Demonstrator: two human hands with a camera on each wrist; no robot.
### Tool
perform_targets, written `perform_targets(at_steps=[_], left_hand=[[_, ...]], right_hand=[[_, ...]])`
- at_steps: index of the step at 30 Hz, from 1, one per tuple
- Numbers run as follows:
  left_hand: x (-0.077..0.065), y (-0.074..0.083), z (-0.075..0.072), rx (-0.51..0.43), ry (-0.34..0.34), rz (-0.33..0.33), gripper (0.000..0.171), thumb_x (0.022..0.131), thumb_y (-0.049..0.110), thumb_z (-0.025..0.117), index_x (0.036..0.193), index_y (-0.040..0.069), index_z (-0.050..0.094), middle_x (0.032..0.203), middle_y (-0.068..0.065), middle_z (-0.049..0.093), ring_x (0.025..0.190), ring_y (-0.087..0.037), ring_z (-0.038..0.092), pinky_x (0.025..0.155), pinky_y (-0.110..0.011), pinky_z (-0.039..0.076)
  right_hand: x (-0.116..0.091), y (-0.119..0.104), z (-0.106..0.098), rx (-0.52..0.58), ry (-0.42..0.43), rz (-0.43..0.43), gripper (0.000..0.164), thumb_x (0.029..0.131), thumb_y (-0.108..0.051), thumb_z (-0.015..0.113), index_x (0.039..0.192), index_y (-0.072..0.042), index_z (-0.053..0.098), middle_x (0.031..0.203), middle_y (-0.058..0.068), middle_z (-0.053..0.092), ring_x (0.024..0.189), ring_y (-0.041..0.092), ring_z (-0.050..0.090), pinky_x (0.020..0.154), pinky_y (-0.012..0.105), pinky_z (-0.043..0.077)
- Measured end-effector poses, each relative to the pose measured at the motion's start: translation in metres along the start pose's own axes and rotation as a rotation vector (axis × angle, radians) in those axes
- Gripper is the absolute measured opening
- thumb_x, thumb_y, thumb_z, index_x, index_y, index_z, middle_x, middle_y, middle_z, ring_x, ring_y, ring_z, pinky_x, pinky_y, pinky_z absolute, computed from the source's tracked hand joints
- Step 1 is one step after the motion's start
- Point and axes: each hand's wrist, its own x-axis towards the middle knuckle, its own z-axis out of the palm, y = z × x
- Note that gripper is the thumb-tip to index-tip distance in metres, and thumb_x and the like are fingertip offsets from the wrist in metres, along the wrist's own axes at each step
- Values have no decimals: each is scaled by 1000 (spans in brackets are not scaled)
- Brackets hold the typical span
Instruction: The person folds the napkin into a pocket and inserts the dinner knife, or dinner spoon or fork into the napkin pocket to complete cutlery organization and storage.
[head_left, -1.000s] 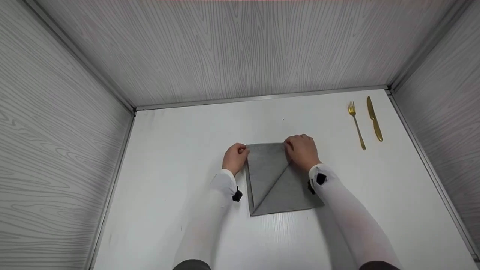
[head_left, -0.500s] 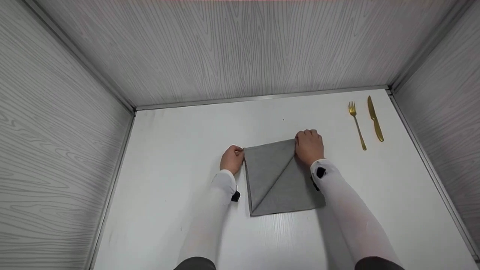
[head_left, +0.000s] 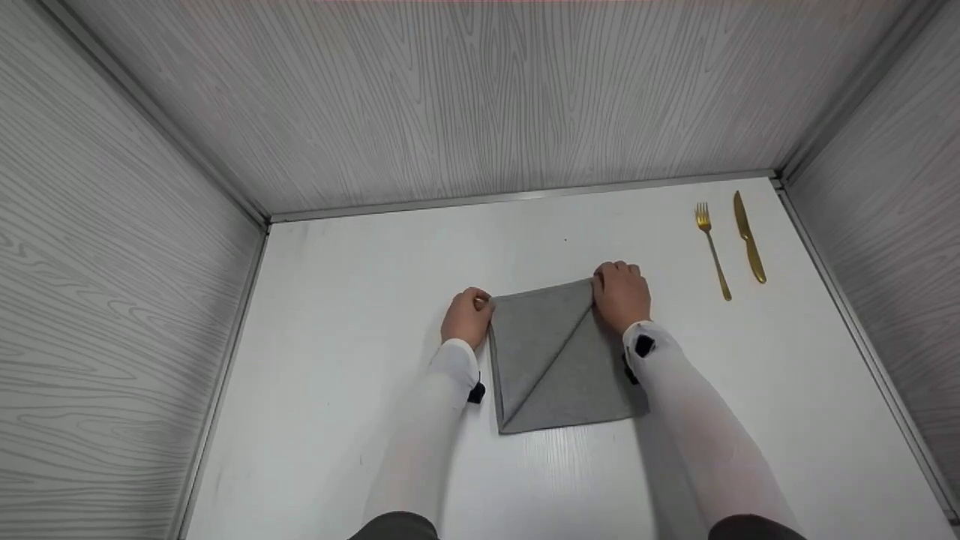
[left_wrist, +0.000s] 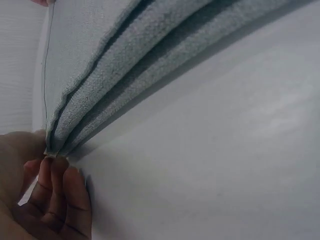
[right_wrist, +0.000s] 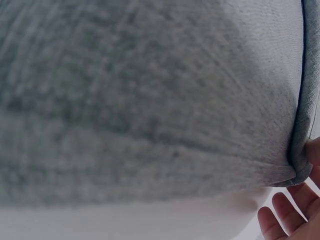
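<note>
A grey cloth napkin (head_left: 544, 352), folded in layers into a rough square, lies on the white table with a diagonal fold line running across its top. My left hand (head_left: 466, 318) pinches its far left corner between thumb and fingers. In the left wrist view, several stacked layers of the napkin (left_wrist: 115, 75) meet at the fingertips (left_wrist: 60, 162). At the far right corner my right hand (head_left: 622, 295) pinches the cloth. The right wrist view has thumb and fingers (right_wrist: 286, 212) at a rolled corner of the napkin (right_wrist: 200, 125).
On the right of the white table (head_left: 352, 300) lie a gold fork (head_left: 712, 251) and a gold knife (head_left: 750, 236), side by side. Wood-grain panels (head_left: 480, 97) wall the table at the back and both sides.
My right hand has moved right and slightly away, drawing the napkin's far right corner out with it. The left hand has shifted only slightly, and the far edge now slants.
</note>
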Motion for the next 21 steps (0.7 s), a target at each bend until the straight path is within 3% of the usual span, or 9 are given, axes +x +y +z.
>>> perform_targets(at_steps=[5,12,21], left_hand=[[2,-1,1,-39,48,-7,18,104,23,61,116,13,67,103,-1,66,94,-18,61,84,-36,51],[3,-1,1,-45,21,-38,21,104,22,59,122,14,67,105,-1,68,97,-17,63,86,-36,52],[3,1,2,-2,14,-29,23,105,24,59,124,13,68,110,-1,68,102,-17,63,90,-35,52]], right_hand=[[0,1,-2,61,-9,50,25,106,-23,56,114,-5,71,113,18,66,111,41,56,94,57,46],[4,6,-7,158,-29,127,29,105,-25,55,114,-4,74,113,19,66,110,42,56,96,59,44],[10,12,-14,101,-124,125,33,108,-24,50,116,0,71,124,25,58,123,48,47,102,63,40]])
